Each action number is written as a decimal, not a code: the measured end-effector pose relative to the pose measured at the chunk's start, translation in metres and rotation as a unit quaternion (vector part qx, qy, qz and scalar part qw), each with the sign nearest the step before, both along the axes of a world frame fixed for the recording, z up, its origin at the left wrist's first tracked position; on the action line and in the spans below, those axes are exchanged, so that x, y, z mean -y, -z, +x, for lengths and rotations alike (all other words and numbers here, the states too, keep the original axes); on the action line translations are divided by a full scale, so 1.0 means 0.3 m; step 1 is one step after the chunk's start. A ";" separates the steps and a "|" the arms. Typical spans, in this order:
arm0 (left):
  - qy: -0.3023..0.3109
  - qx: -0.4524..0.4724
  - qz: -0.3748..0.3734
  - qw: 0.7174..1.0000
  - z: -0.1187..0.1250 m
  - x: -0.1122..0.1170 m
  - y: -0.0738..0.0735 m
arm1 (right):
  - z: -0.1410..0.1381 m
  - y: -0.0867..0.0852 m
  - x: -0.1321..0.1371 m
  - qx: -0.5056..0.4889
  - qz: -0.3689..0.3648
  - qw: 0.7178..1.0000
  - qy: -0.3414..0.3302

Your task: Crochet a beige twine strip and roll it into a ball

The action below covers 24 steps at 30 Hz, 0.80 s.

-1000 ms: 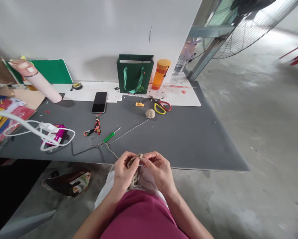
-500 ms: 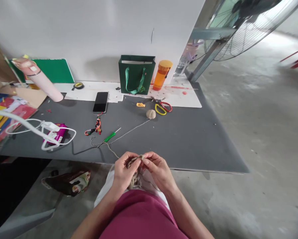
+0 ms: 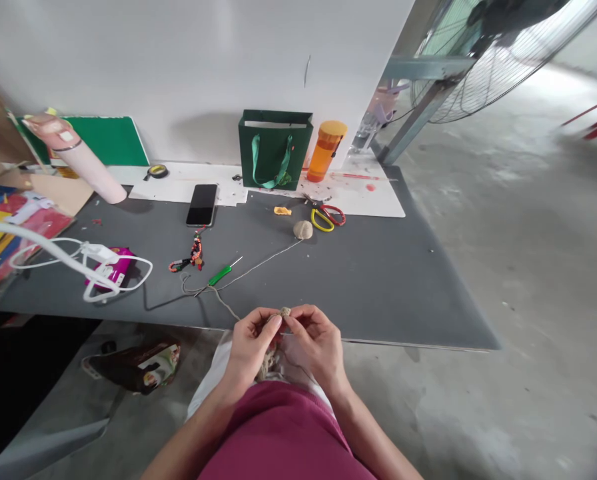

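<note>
Both my hands hold a crocheted piece of beige twine just past the front edge of the dark grey table. My left hand [image 3: 251, 342] pinches the piece from the left, and my right hand [image 3: 316, 343] pinches it from the right. A small round knob of the crochet [image 3: 285, 311] shows at their fingertips, while the lower part [image 3: 267, 363] hangs over my lap. A thin strand of yarn [image 3: 258, 264] runs from a small yarn ball [image 3: 302, 229] on the table, past a green-handled crochet hook [image 3: 220, 274], toward my hands.
The grey table [image 3: 378, 287] holds a black phone [image 3: 202, 205], a beaded strap [image 3: 194, 255], yellow-and-red scissors [image 3: 324, 215], and a white cable over a pink packet [image 3: 111, 267]. A green paper bag [image 3: 275, 150], orange bottle [image 3: 324, 151] and pink tumbler [image 3: 86, 163] stand behind. A floor fan [image 3: 483, 60] stands back right.
The crochet at my fingertips now shows as a small round knob, and my fingers have shifted around it. The things on the table have not moved.
</note>
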<state>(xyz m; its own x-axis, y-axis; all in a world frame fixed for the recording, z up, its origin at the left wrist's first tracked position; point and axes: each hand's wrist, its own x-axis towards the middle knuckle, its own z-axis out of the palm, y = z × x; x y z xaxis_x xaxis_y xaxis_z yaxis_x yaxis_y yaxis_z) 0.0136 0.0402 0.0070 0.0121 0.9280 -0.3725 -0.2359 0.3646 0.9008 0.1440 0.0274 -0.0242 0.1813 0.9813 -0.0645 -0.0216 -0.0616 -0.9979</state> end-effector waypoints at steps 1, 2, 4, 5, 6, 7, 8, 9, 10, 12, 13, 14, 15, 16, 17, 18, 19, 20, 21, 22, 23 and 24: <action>-0.001 0.004 -0.003 1.000 0.001 0.000 0.001 | 0.000 0.003 0.003 0.043 0.026 0.999 0.013; -0.003 0.007 -0.006 1.000 0.003 0.000 0.003 | 0.001 0.005 0.005 0.088 0.058 0.994 0.027; -0.007 0.014 -0.011 1.000 0.007 0.001 0.007 | 0.002 0.002 0.009 0.168 0.137 0.975 0.048; -0.010 0.018 -0.013 1.000 0.009 0.002 0.008 | 0.003 0.000 0.010 0.198 0.177 0.963 0.050; -0.012 0.021 -0.014 1.000 0.011 0.003 0.010 | 0.005 -0.004 0.010 0.221 0.211 0.951 0.047; -0.012 0.024 -0.014 1.000 0.012 0.005 0.010 | 0.006 -0.006 0.011 0.238 0.238 0.941 0.039; -0.012 0.026 -0.015 0.999 0.012 0.006 0.010 | 0.008 -0.008 0.010 0.251 0.256 0.933 0.031; -0.011 0.027 -0.015 0.999 0.012 0.007 0.009 | 0.009 -0.009 0.010 0.261 0.268 0.927 0.023; -0.010 0.028 -0.014 0.999 0.011 0.008 0.008 | 0.011 -0.009 0.010 0.269 0.276 0.923 0.017; -0.005 0.029 -0.012 1.000 0.008 0.009 0.004 | 0.015 -0.006 0.009 0.280 0.289 0.915 0.012; -0.003 0.028 -0.009 1.000 0.007 0.010 0.002 | 0.016 -0.004 0.008 0.283 0.296 0.912 0.012; -0.002 0.027 -0.006 1.000 0.007 0.010 0.001 | 0.017 -0.001 0.008 0.286 0.303 0.909 0.013; -0.002 0.025 -0.003 1.000 0.008 0.011 0.000 | 0.017 0.000 0.007 0.288 0.309 0.906 0.013; -0.003 0.023 0.001 1.000 0.009 0.012 0.000 | 0.017 0.000 0.007 0.288 0.314 0.905 0.013; -0.004 0.019 0.005 1.000 0.010 0.012 0.001 | 0.017 -0.001 0.007 0.288 0.317 0.904 0.013; -0.004 0.015 0.010 1.000 0.012 0.013 0.002 | 0.016 -0.003 0.007 0.287 0.318 0.903 0.014; -0.005 0.011 0.014 1.000 0.014 0.013 0.003 | 0.015 -0.007 0.008 0.286 0.319 0.903 0.015; -0.005 0.006 0.018 1.000 0.016 0.014 0.004 | 0.014 -0.011 0.008 0.284 0.321 0.903 0.016; -0.006 0.001 0.023 1.000 0.017 0.014 0.004 | 0.014 -0.016 0.010 0.281 0.323 0.904 0.017; -0.007 -0.004 0.028 1.000 0.018 0.015 0.004 | 0.014 -0.021 0.012 0.275 0.324 0.905 0.017; -0.008 -0.009 0.033 0.999 0.018 0.016 0.002 | 0.014 -0.025 0.015 0.269 0.324 0.907 0.013; -0.008 -0.015 0.039 0.999 0.018 0.018 -0.001 | 0.015 -0.029 0.018 0.261 0.321 0.910 0.006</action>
<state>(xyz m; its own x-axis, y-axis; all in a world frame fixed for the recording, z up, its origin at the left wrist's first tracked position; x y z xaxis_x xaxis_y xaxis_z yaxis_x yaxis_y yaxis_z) 0.0189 0.0349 0.0072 -0.0131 0.9542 -0.2988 -0.2141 0.2892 0.9330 0.1483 0.0219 -0.0156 0.0341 0.7841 0.6197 0.4686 0.5351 -0.7029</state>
